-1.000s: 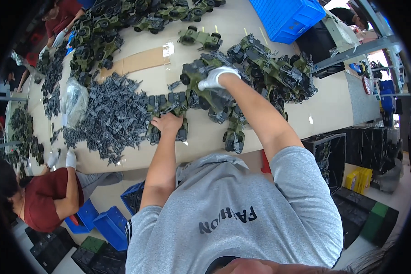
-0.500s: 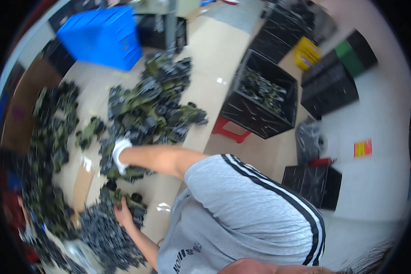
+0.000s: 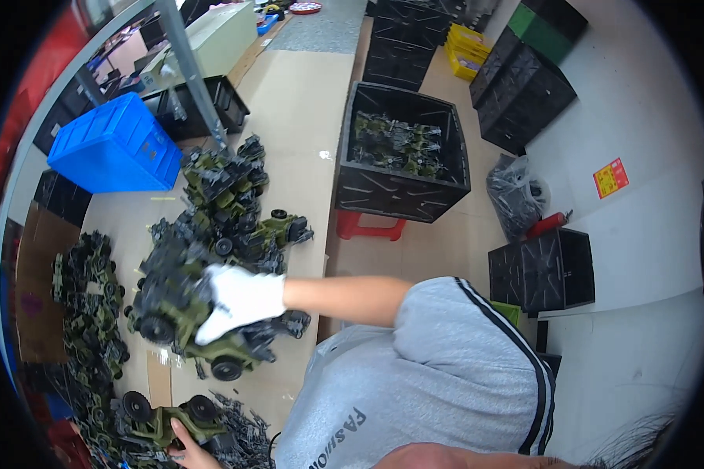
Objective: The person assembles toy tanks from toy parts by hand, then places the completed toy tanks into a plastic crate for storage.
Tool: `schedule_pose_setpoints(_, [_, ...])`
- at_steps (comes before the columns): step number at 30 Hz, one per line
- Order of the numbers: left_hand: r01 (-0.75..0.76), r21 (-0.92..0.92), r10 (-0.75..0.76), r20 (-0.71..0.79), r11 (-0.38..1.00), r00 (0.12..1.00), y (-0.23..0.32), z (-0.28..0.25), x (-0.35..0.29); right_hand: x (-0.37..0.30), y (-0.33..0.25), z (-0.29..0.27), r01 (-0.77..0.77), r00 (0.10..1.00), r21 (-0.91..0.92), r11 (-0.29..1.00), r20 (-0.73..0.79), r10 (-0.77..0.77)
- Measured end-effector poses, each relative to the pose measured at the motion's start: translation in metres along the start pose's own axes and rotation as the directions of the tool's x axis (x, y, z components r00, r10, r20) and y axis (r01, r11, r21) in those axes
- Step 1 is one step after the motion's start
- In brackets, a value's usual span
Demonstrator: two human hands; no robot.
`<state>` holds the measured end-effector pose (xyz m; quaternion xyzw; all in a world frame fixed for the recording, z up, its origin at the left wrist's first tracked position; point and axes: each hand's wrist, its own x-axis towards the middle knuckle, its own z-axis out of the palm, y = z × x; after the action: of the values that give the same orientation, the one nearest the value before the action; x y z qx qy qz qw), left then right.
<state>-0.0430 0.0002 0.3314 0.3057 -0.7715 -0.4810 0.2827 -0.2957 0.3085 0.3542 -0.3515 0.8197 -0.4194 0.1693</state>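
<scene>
My left hand (image 3: 184,447) is bare and closed around a dark green toy jeep (image 3: 164,426) at the lower left, its two black wheels facing up. Farther along the table, my right hand (image 3: 246,301), in a white glove, grips a green and black toy jeep (image 3: 184,320); motion smears this jeep and the fingertips. Beyond it lies a heap of similar toy jeeps (image 3: 223,203). Small dark grey plastic parts (image 3: 246,430) are piled beside my left hand. Another long row of jeeps (image 3: 90,313) runs along the table's left side.
A blue crate (image 3: 113,148) stands at the table's far left, near a metal post (image 3: 189,70). Right of the table, a black bin (image 3: 403,191) with jeeps inside rests on a red stool (image 3: 371,225). Black crates (image 3: 541,270) and a plastic bag (image 3: 516,199) stand by the wall.
The view has turned, and the blue crate and bin sit farther left in it. My left hand has raised a jeep off the grey parts. My right hand now has a jeep in its grip.
</scene>
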Motion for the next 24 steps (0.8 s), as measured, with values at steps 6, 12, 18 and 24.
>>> schedule_pose_setpoints(6, [0.037, 0.240, -0.048, 0.041, 0.970, 0.998, 0.081, 0.093, -0.016, -0.149, 0.030, -0.206, -0.196, 0.821, 0.432, 0.880, -0.419, 0.388])
schedule_pose_setpoints(12, [-0.148, -0.150, 0.208, 0.797, 0.978, 0.566, 0.254, 0.352, -0.044, -0.272, 0.180, -0.383, -0.521, 0.640, -0.410, 0.748, -0.768, 0.025])
schedule_pose_setpoints(18, [-0.281, -0.022, 0.087, 0.971, 0.960, 0.221, 0.329, 0.743, -0.099, -0.305, 0.373, -0.519, -0.696, 0.706, -0.606, 0.384, -0.483, 0.518])
schedule_pose_setpoints(24, [-0.358, 0.394, -0.299, 0.908, 0.847, 0.294, 0.252, 1.034, -0.134, -0.277, 0.535, -0.556, -0.636, 0.619, -0.669, 0.385, -0.145, 0.772])
